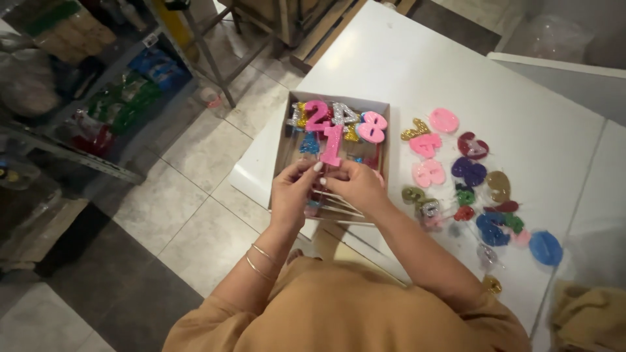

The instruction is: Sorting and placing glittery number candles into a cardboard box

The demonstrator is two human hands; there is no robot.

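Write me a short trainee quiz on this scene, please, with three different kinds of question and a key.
1. True or false: both hands hold the pink glitter number candle over the cardboard box.
2. Where do the loose number candles lie? A) on the tiled floor B) on the white table beside the box C) on the shelf
3. Fill in: the left wrist wears thin ___.

Key: 1 true; 2 B; 3 bangles.

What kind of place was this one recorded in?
Probably a small shop or craft workroom. Glittery number toppers lie spread over a white table, more stand on sticks in a shallow box, and a metal shelf of packaged goods stands on the tiled floor.
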